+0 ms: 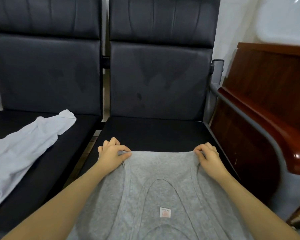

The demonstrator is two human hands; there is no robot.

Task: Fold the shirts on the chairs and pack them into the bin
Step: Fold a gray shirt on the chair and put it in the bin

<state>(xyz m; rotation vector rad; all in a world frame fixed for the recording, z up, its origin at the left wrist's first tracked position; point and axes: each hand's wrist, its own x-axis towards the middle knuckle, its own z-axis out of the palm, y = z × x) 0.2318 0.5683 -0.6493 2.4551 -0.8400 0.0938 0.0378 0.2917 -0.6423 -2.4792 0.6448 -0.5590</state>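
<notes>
A grey sleeveless shirt (161, 179) lies spread on the seat of the right black chair (156, 134), its neckline and a small white label toward me. My left hand (112, 155) pinches the shirt's far left corner. My right hand (209, 159) pinches the far right corner. Both corners sit along the shirt's far edge, about mid-seat. A white shirt (24, 151) lies crumpled on the seat of the left black chair (80, 129). No bin is in view.
The two chairs stand side by side with a narrow gap between their seats. A grey metal armrest (246, 118) borders the right chair. A dark red wooden cabinet (267, 104) stands close on the right.
</notes>
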